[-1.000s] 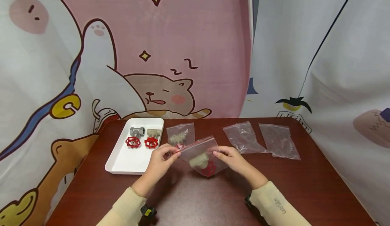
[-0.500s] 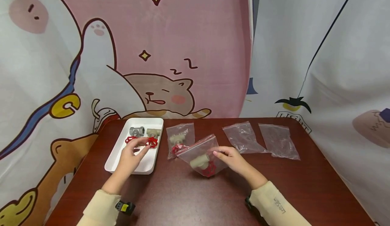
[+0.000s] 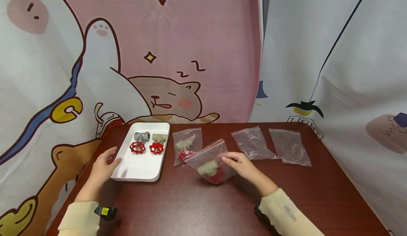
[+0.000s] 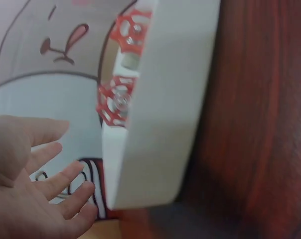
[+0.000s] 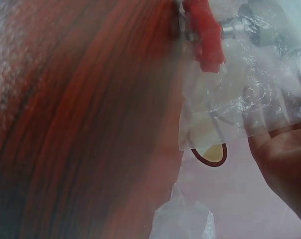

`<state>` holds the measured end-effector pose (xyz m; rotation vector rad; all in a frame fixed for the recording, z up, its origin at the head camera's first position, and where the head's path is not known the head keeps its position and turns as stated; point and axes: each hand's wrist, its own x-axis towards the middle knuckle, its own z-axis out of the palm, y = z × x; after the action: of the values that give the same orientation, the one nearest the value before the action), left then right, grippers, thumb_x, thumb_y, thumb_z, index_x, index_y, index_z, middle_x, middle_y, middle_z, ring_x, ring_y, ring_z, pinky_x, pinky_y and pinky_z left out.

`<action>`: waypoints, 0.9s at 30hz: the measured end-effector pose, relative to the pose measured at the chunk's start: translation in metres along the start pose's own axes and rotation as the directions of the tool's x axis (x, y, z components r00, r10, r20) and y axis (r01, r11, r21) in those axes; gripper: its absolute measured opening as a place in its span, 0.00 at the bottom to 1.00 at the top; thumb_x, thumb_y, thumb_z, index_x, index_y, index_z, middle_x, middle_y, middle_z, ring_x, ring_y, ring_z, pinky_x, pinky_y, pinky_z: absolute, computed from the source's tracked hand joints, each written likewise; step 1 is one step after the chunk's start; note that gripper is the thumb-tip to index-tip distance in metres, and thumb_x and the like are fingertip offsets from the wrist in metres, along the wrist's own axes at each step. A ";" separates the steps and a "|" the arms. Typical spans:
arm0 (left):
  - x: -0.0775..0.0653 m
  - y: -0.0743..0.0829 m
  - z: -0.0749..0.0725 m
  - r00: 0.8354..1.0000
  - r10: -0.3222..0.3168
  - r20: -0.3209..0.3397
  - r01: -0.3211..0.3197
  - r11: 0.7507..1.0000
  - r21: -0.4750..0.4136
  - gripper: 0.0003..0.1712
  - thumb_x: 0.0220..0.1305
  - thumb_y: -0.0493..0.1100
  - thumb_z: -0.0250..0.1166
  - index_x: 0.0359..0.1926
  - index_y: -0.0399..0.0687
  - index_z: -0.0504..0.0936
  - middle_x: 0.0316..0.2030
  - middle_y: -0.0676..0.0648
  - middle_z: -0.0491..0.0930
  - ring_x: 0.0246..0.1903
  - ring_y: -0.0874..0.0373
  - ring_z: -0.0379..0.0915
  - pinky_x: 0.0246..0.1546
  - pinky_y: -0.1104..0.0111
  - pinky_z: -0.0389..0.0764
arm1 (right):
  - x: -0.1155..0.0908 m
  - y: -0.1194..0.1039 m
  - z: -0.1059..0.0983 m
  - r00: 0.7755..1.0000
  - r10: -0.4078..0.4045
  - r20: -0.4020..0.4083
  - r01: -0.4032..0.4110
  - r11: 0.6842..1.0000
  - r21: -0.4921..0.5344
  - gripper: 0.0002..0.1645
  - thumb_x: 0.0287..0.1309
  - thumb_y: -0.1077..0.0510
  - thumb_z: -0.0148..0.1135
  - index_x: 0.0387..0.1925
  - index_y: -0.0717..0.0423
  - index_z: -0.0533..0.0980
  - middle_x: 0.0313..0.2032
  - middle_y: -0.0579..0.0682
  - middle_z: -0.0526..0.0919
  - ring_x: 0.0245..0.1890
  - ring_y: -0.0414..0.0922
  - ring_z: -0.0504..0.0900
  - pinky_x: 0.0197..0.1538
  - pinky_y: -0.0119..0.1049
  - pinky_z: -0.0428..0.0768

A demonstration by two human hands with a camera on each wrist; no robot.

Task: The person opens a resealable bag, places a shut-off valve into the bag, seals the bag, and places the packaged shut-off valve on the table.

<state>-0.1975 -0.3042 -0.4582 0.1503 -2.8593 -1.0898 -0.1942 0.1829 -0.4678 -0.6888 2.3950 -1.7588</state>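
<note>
Right hand (image 3: 240,165) pinching a clear plastic zip bag (image 3: 203,154) by its right edge

So there's a beige valve with a red handwheel (image 3: 208,167) inside, about midway between the left and right edges of the dark red-brown wood-grain counter (image 3: 190,207). Left hand (image 3: 102,167) has its fingers loosely spread, just beside the left rim of a white rectangular tray (image 3: 140,167). A grey metallic valve (image 3: 141,137) and a second beige valve (image 3: 159,137), both red-wheeled, sit toward the tray's far edge.

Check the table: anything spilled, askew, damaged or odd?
Nothing looks spilled or damaged. Mild oddity: the grey valve in the tray doesn't match the beige valve beside it. The left empty bag sits askew, its corner touching or overlapping the right empty bag.
</note>
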 end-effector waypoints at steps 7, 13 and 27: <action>0.000 -0.024 0.001 0.991 -0.122 0.047 0.126 0.987 -0.097 0.30 0.69 0.41 0.52 0.68 0.34 0.58 0.61 0.27 0.63 0.59 0.33 0.61 0.56 0.43 0.68 | 0.001 0.000 0.001 1.000 0.025 -0.006 -0.025 1.000 0.012 0.15 0.66 0.59 0.54 0.49 0.62 0.79 0.49 0.58 0.82 0.49 0.33 0.78 0.50 0.27 0.76; 0.000 -0.040 0.003 0.960 -0.264 0.096 0.277 0.945 -0.173 0.29 0.71 0.46 0.50 0.67 0.35 0.61 0.61 0.27 0.62 0.61 0.34 0.57 0.60 0.42 0.63 | 0.001 0.004 0.002 0.998 0.060 0.005 -0.061 0.996 0.070 0.18 0.67 0.57 0.53 0.51 0.65 0.77 0.49 0.62 0.81 0.47 0.38 0.81 0.49 0.35 0.80; 0.000 -0.046 0.010 0.934 -0.340 0.108 0.357 0.888 -0.290 0.28 0.71 0.48 0.52 0.66 0.38 0.64 0.66 0.29 0.57 0.63 0.35 0.52 0.63 0.41 0.58 | 0.010 0.012 0.002 0.975 0.213 -0.065 -0.195 0.959 0.208 0.22 0.68 0.53 0.51 0.55 0.65 0.74 0.48 0.63 0.81 0.39 0.46 0.85 0.46 0.32 0.79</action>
<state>-0.1957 -0.3321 -0.4965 0.6446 -2.7250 -1.6071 -0.2062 0.1800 -0.4777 -0.3339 2.2044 -1.9396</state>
